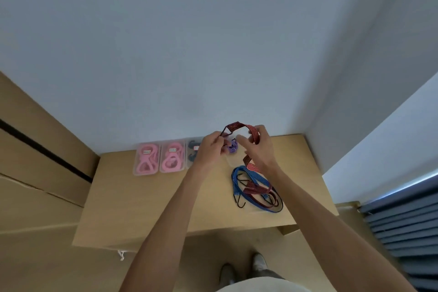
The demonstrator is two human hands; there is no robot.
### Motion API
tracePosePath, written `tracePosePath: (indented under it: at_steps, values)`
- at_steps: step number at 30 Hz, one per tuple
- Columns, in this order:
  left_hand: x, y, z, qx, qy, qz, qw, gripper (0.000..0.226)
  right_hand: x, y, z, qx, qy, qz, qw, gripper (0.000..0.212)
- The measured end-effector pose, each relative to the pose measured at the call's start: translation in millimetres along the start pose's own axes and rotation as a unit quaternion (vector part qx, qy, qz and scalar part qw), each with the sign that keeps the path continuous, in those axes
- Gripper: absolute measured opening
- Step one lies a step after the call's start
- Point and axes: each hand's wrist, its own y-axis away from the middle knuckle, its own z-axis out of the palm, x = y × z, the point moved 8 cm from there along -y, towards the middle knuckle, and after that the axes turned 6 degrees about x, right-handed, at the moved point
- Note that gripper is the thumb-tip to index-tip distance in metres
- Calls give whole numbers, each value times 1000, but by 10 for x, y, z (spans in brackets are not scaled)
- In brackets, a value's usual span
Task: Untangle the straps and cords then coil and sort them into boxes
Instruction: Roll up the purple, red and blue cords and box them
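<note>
A red strap with black stripes [239, 126] arches between both hands above the far side of the wooden table [147, 197]. My left hand [209, 149] pinches one end of it. My right hand [259, 144] grips the other side, and the strap trails down past my wrist to a tangle of blue strap [238, 181] and more red strap with black hooks on the table. A coiled purple cord [232, 147] lies in a clear box just below my hands, partly hidden by them.
Two clear boxes with coiled pink cords [147, 157] [172, 155] stand at the table's back left, and a box with dark cords [192, 152] is beside them. A white wall rises behind. Cardboard boxes [35, 149] stand to the left, a blue blind [403, 220] to the right.
</note>
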Motion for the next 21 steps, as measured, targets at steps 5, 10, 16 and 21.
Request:
tracePosePath:
  at_steps: [5, 10, 16, 21]
  values:
    - [114, 99, -189, 39, -18, 1, 999, 21, -316, -35, -68, 59, 32, -117, 991, 12]
    - [250, 170, -220, 58, -20, -3, 998, 23, -193, -182, 182, -63, 244, -125, 959, 12]
    - [298, 95, -148, 164, -202, 56, 964, 28, -297, 57, 505, -307, 410, -208, 834, 21]
    - [448, 244, 221, 109, -382, 121, 910, 37, -711, -60, 334, -310, 438, -287, 794, 13]
